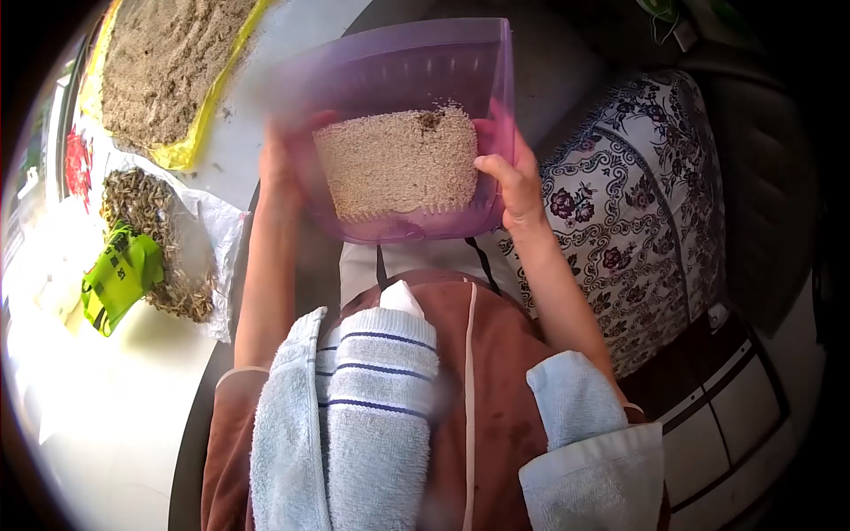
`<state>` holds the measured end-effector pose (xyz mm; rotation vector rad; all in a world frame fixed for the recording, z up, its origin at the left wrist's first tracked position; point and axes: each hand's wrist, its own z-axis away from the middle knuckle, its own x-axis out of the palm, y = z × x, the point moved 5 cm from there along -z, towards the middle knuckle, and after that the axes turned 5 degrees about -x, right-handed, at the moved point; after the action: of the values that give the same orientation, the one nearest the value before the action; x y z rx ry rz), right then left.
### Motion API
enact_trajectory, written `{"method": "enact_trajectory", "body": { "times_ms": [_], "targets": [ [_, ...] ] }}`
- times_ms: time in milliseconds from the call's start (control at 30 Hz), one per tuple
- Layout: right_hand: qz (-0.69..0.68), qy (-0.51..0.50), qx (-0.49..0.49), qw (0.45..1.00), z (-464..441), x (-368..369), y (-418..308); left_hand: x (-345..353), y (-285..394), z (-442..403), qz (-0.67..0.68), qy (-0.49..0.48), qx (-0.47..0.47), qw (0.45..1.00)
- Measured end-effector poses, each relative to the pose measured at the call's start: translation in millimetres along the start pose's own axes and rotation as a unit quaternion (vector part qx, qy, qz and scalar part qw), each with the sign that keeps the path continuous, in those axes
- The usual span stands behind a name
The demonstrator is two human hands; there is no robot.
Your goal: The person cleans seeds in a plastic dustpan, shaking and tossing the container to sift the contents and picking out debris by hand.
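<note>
We see a translucent purple container (390, 75) held in front of the torso, between the white table (124, 407) on the left and a flower-patterned cloth (637, 212) on the right. Both hands carry it: the grip of the left hand (280, 164), partly blurred, is clamped on the left wall, and that of the right hand (515, 181) is clamped on the right wall, thumb on the near side. Inside the container we note a layer of pale grains (398, 168), with a small dark clump (430, 121) near the far right edge of the layer. On the table, an opened yellow bag (180, 157) bears a spread of sandy, grey-brown material (159, 71). Just beside it, a white bag (232, 234) carries brown, dried-looking pieces (133, 199), partly covered by a crumpled bright green bag (124, 274), whose contents we cannot tell.
</note>
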<state>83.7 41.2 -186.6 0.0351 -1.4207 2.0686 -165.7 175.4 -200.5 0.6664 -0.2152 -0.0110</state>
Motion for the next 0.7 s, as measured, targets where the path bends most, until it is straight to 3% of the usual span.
{"method": "enact_trajectory", "body": {
  "times_ms": [33,133,200,233,300,367,467,567,600,700],
  "targets": [
    [-0.004,0.001,0.023,1.000,-6,-14,3,5,-2,0,-0.065,0.021,0.031,0.997],
    [-0.046,-0.011,0.037,0.998,-15,-70,-10,70,-17,16,0.048,0.041,0.014,0.998],
    [-0.059,-0.029,0.025,0.998,-11,-86,-24,84,-36,12,0.052,0.025,0.047,0.997],
    [-0.033,-0.019,0.017,0.999,-9,-90,-22,80,-40,7,0.072,0.005,0.020,0.997],
    [0.014,-0.001,0.002,1.000,-1,-66,-16,59,-33,3,0.108,-0.031,-0.034,0.993],
    [0.023,0.015,-0.019,0.999,12,-10,-18,19,-23,-9,0.088,-0.001,-0.030,0.996],
    [0.003,0.016,0.038,0.999,8,2,-4,6,-4,-2,0.053,0.004,-0.075,0.996],
    [-0.006,-0.008,0.057,0.998,-8,-52,2,51,-7,18,0.001,0.063,-0.015,0.998],
    [-0.050,-0.026,0.049,0.997,-13,-70,3,66,-17,23,0.051,0.066,-0.009,0.996],
    [-0.040,-0.044,0.035,0.998,-12,-75,-11,72,-34,17,0.067,0.007,0.032,0.997]
  ]
}}
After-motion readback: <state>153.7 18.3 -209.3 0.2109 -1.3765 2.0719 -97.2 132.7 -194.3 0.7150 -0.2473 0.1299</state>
